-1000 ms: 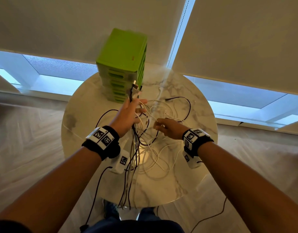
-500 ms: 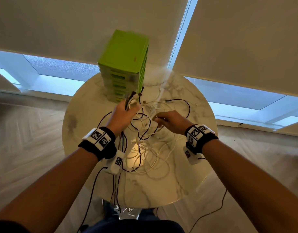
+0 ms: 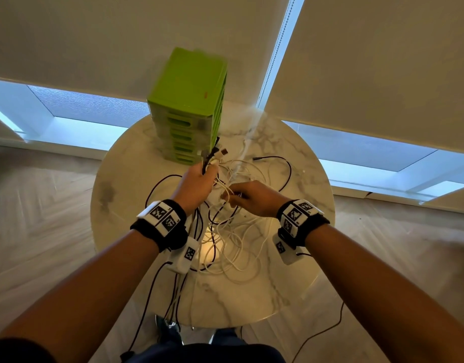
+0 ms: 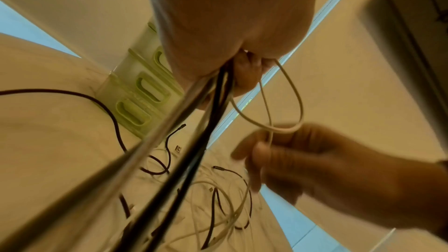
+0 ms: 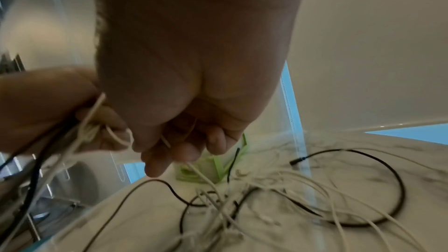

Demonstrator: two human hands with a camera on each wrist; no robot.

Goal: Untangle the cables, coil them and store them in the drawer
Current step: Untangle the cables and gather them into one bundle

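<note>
Progress was early: untangling underway, nothing coiled, nothing stored as far as the views showed. Left hand (image 3: 198, 184) was fisted round a bundle of black and white cable ends (image 3: 212, 157), plugs sticking out above the fist, the gathered runs hanging taut off the near edge of the round white marble-look table (image 3: 136, 184). Right hand (image 3: 251, 196), just right of it, had fingers curled on a thin white cable (image 4: 286, 128); the left wrist view showed that cable looping from the left fist down to the right fingers (image 4: 266, 152). Most of the job remained on the tabletop: a loose tangle of white and black cables (image 3: 236, 237) under and near both hands, plus a black cable loop (image 3: 280, 166) lying further right. Green plastic drawer tower (image 3: 191, 100) stood at the far side of the table, slotted handles on each drawer front, all drawers looked closed.

Materials: cables thin, round, limp, smooth-jacketed, some with metal plugs; likely to snag where black and white cross. Tabletop glossy and hard, veined grey. Tower rigid, boxy, matte.
</note>
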